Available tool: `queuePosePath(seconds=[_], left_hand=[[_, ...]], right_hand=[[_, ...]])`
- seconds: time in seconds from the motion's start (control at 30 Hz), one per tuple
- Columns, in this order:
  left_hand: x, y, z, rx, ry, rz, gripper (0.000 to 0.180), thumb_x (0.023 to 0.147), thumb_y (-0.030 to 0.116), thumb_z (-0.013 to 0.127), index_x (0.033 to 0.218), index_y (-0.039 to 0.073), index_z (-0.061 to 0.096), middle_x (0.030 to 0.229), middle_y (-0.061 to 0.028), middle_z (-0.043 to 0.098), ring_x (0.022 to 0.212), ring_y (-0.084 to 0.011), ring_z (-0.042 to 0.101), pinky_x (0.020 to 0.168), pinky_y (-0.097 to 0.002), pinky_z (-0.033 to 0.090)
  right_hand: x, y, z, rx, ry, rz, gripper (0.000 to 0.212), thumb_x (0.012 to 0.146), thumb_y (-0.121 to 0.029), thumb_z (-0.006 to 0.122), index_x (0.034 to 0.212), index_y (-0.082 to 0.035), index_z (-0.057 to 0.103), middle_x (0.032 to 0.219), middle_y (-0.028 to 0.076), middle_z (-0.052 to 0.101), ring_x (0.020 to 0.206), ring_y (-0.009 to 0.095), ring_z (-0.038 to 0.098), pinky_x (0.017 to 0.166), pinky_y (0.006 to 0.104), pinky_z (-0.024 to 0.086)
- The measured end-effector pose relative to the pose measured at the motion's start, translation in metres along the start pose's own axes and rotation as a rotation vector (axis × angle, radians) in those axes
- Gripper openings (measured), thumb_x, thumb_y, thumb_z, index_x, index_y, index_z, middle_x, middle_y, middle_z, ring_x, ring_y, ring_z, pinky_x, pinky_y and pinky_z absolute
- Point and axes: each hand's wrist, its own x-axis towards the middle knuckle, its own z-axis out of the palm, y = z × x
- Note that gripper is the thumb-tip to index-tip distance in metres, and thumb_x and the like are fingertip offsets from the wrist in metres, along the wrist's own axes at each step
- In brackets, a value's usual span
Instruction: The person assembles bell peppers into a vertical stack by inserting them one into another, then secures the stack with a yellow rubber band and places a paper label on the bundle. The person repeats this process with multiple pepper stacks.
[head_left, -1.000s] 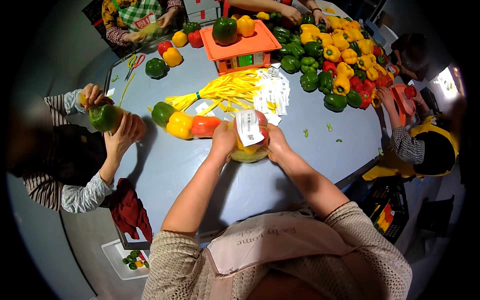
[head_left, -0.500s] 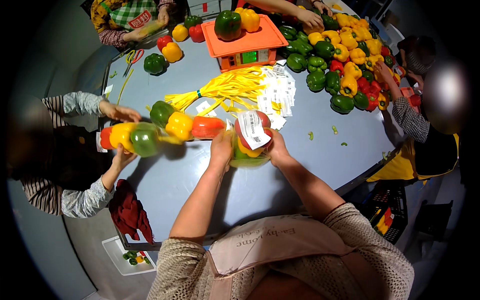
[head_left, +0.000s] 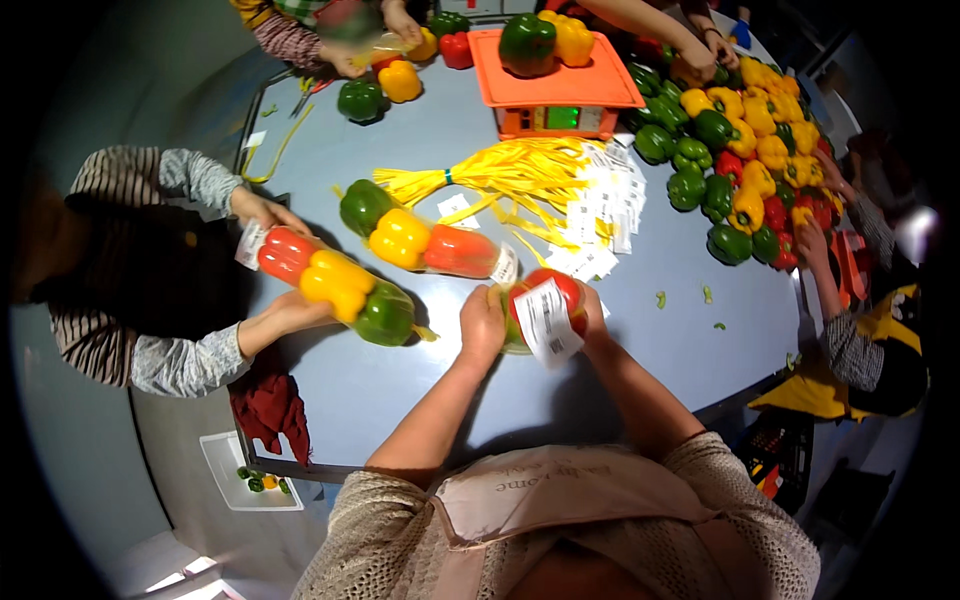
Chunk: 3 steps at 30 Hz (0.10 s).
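My left hand [head_left: 484,326] and my right hand [head_left: 596,318] grip a clear bag of bell peppers [head_left: 553,286] from both sides, over the middle of the table. A red pepper shows on top, and a white label [head_left: 548,322] hangs across the front. Most of the peppers below are hidden by my hands and the label. Just beyond my left hand lies a second bagged row of peppers [head_left: 402,238], green, yellow and red. On the left, a co-worker holds a similar bagged row of peppers [head_left: 335,284] in both hands.
A bundle of yellow net strips [head_left: 490,168] with white labels [head_left: 605,200] lies ahead. Behind it stands an orange scale [head_left: 555,88] bearing two peppers. A large pepper pile [head_left: 745,140] covers the far right, where other people's hands reach in. A dark red cloth [head_left: 270,410] hangs at the left edge.
The label on my bag has swung lower and faces up more. The co-worker's bagged peppers have tilted, green end toward me. The whole scene has shifted right in view.
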Motion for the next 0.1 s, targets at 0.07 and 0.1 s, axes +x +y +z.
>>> queuePosePath(seconds=[0.07, 0.1], left_hand=[[0.003, -0.033, 0.017, -0.259, 0.088, -0.072, 0.028, 0.098, 0.019, 0.051, 0.083, -0.004, 0.055, 0.08, -0.0285, 0.058, 0.076, -0.0447, 0.054, 0.072, -0.0465, 0.045], [0.002, -0.043, 0.018, -0.13, 0.083, -0.052, 0.027, 0.098, 0.021, 0.052, 0.085, -0.002, 0.056, 0.083, -0.03, 0.058, 0.078, -0.0447, 0.055, 0.074, -0.0472, 0.045]], right_hand=[[-0.002, -0.016, 0.005, -0.188, -0.032, 0.075, 0.028, 0.098, -0.027, 0.056, 0.1, -0.001, 0.063, 0.094, 0.009, 0.064, 0.082, 0.015, 0.06, 0.072, 0.0288, 0.05], [-0.004, -0.024, 0.009, -0.076, -0.099, 0.078, 0.034, 0.098, -0.027, 0.056, 0.117, 0.001, 0.062, 0.106, 0.014, 0.068, 0.096, 0.016, 0.064, 0.084, 0.0291, 0.052]])
